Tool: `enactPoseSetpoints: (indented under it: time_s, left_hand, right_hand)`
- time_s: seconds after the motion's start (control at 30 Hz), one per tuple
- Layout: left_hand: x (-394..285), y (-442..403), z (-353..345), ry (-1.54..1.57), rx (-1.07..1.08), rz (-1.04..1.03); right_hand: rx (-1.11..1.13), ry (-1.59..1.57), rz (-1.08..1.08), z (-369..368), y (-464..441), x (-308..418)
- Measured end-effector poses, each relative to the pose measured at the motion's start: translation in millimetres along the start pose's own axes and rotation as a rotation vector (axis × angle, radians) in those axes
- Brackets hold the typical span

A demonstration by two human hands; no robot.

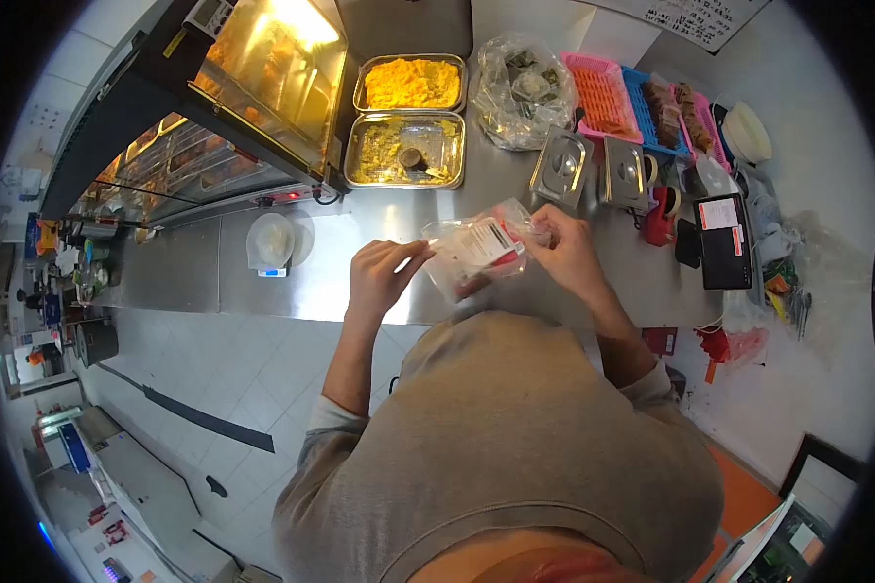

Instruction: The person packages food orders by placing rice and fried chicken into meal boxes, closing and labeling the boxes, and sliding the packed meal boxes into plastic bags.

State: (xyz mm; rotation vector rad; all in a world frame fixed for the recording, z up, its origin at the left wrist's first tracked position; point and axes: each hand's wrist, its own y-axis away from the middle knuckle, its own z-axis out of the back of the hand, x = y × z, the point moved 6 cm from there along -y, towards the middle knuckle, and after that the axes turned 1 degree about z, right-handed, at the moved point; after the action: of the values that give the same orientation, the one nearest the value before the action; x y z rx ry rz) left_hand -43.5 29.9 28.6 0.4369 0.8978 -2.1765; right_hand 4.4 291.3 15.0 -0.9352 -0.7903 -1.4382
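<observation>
The left hand (387,275) and right hand (566,251) each pinch one side of a clear labelled bag (474,255), thumb against fingers. It spans crosswise between them above the worktop (360,216), right side angled away from the body, near the front edge. Bare steel opens leftward to a plastic-covered bowl (271,240); metal lids (561,167) sit just beyond the right hand.

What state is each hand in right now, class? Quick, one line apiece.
Left hand: closed, pinching one side of the bag.
Right hand: closed, pinching the opposite side of the bag.
</observation>
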Motion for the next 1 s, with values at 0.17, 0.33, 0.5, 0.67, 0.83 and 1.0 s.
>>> enactPoseSetpoints:
  time_s: [0.17, 0.33, 0.5, 0.67, 0.83, 1.0]
  left_hand:
    - [10, 10, -6, -0.118, -0.160, -0.086]
    - [50, 71, -80, 0.264, -0.099, 0.268]
    - [56, 48, -147, 0.302, 0.203, 0.402]
    - [63, 45, -178, 1.018, 0.032, 0.711]
    - [58, 45, -168, 1.069, 0.043, 0.438]
    - [12, 32, -135, 0.338, -0.120, 0.052]
  right_hand:
    - [0.099, 0.111, -0.009, 25, -24, -3]
    - [0.049, 0.111, 0.076, 49, -23, -86]
    - [0.315, 0.544, 0.088, -6, 1, -130]
    - [0.239, 0.259, 0.293, -70, -29, -94]
    - [0.348, -0.363, -0.220, -109, -44, -127]
    - [0.201, -0.619, -0.226, -101, -47, -132]
